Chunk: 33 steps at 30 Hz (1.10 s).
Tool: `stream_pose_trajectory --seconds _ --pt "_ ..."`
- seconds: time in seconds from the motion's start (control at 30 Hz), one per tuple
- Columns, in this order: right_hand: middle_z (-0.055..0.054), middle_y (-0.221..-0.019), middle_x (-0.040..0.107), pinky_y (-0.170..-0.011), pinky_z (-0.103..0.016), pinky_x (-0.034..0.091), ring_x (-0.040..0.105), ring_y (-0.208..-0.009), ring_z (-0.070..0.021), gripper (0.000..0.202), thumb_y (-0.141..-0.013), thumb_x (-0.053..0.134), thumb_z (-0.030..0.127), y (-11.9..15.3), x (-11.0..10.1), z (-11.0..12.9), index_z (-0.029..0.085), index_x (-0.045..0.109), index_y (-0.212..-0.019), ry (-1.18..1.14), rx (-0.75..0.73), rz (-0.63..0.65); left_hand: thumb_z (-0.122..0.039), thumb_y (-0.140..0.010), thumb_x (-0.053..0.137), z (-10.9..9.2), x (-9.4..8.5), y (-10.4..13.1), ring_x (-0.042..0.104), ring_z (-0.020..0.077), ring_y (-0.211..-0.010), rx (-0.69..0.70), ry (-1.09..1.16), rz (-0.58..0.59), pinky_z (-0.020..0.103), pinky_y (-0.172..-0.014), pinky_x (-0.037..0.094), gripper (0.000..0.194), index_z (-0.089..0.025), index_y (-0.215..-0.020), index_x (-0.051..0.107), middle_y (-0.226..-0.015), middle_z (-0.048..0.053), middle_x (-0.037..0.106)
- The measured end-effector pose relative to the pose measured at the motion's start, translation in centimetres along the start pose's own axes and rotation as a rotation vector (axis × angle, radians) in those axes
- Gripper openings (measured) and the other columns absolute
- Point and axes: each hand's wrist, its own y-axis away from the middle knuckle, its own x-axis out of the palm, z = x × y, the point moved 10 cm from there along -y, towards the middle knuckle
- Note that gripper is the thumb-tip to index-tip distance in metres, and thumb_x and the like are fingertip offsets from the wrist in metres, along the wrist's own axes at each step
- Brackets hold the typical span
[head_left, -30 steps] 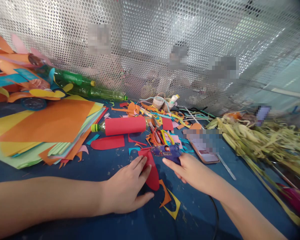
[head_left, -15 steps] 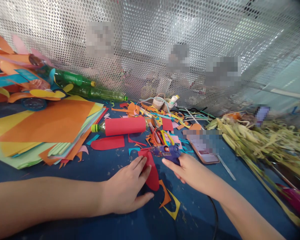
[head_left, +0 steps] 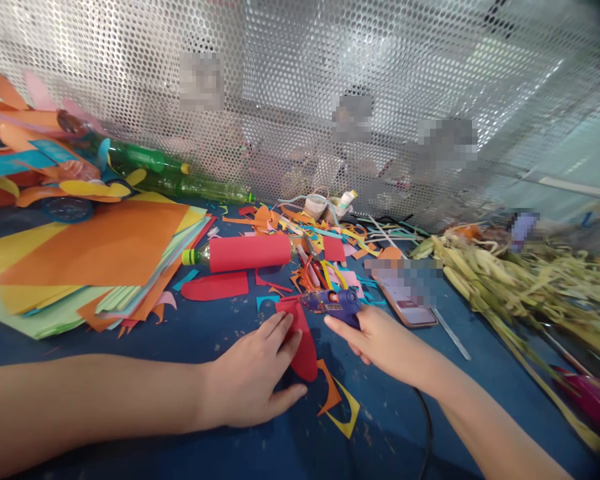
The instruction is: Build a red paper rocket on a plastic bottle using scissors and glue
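Observation:
My left hand (head_left: pixel 257 373) lies flat on the blue table, its fingertips pressing on a red paper piece (head_left: pixel 305 350) with one rounded end. In my right hand (head_left: pixel 380 337) is a dark blue hot glue gun (head_left: pixel 337 305), gripped by its handle. The nozzle points left and sits at the top edge of the red paper; whether glue is coming out is too small to tell. Beyond both hands a plastic bottle wrapped in red paper (head_left: pixel 250 252) lies on its side, yellow-green cap to the left. A second red paper piece (head_left: pixel 215 287) rests just in front of it.
Coloured paper sheets (head_left: pixel 100 247) are stacked at left, with green bottles (head_left: pixel 190 183) behind. Scissors (head_left: pixel 325 270) lie among paper scraps. A phone (head_left: pixel 405 297) and dried husks (head_left: pixel 500 287) are at right. Orange and yellow offcuts (head_left: pixel 347 407) lie near my hands. The gun's black cord (head_left: pixel 427 427) trails forward.
Almost nothing differs. Both hands, the glue gun and the red paper keep their places, with only a very slight shift of the view.

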Motion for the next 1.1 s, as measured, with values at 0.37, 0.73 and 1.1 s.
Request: stream_pose_trajectory --seconds 0.37,0.73,1.1 --pt "0.002 -0.046 0.050 -0.043 -0.022 0.037 0.049 -0.039 -0.0111 0.042 -0.086 0.036 0.052 0.0 0.3 0.2 0.019 0.047 -0.062 -0.038 0.014 0.019 -0.051 -0.082 0.043 0.2 0.2 0.2 0.027 0.0358 -0.128 -0.002 0.014 -0.032 0.046 -0.100 0.035 0.065 -0.006 -0.129 0.040 -0.137 0.022 0.033" --pt "0.004 -0.043 0.046 -0.042 -0.020 0.037 0.047 -0.038 -0.0097 0.042 -0.087 0.036 0.050 -0.3 1.4 0.9 0.018 0.050 -0.063 -0.115 -0.009 0.041 -0.050 -0.083 0.041 0.1 0.2 0.2 0.025 0.0361 -0.129 0.011 0.015 -0.038 0.047 -0.101 0.033 0.066 -0.005 -0.130 0.038 -0.137 0.024 0.033" --pt "-0.014 -0.096 0.059 -0.076 -0.035 0.044 0.057 -0.092 -0.0271 0.033 -0.088 0.038 0.041 -0.5 -8.4 -0.9 0.014 0.054 -0.099 0.395 -0.144 -0.628 -0.049 -0.084 0.040 0.1 0.1 0.2 0.026 0.0367 -0.128 -0.006 0.013 0.003 0.047 -0.099 0.035 0.064 -0.006 -0.131 0.039 -0.137 0.023 0.033"
